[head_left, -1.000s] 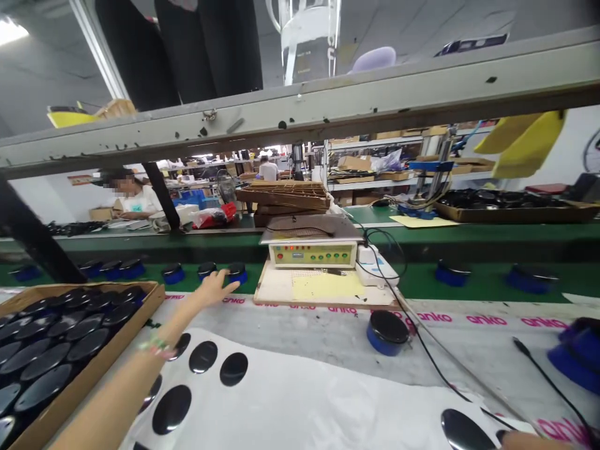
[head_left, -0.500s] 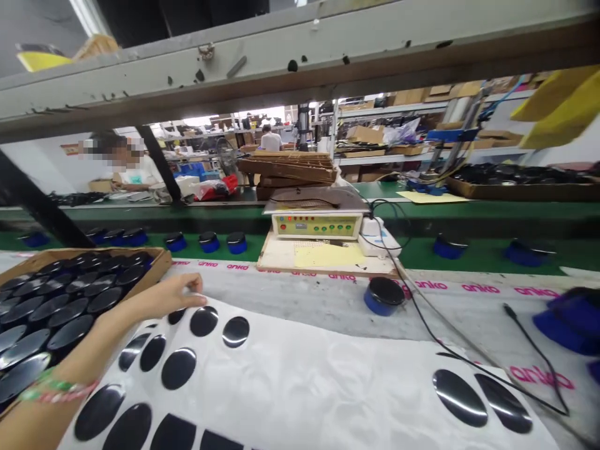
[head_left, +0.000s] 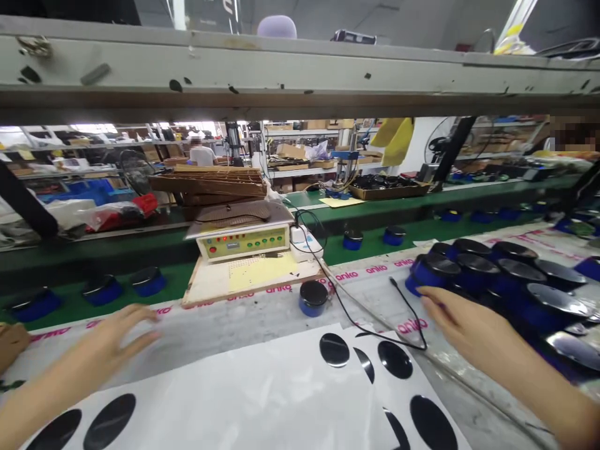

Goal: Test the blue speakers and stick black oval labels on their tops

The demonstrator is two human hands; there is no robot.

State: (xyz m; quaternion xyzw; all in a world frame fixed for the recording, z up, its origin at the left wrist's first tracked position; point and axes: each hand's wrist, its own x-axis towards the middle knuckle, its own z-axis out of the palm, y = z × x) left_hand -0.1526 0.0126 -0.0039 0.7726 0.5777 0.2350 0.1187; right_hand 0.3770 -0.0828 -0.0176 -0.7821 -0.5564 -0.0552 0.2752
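Observation:
White sheets [head_left: 244,400] with round black stickers [head_left: 334,350] lie on the bench in front of me. Above the sheets' left edge is my left hand [head_left: 119,334], its fingers apart and nothing between them. On the right, my right hand [head_left: 457,315] reaches to a cluster of blue round pieces with glossy black tops [head_left: 475,265]. Its fingers touch or nearly touch the nearest piece; whether they grip it is hard to see. A single blue and black piece [head_left: 314,297] stands beyond the sheets.
A control box [head_left: 241,240] sits on a board behind the sheets. Black and grey cables [head_left: 360,319] cross the bench to the right. More blue pieces stand on the green belt [head_left: 328,253]. A metal shelf beam [head_left: 262,72] spans overhead.
The view has swung right. My left hand has left the sheet's edge and opened. My right hand has come into view beside the blue pieces.

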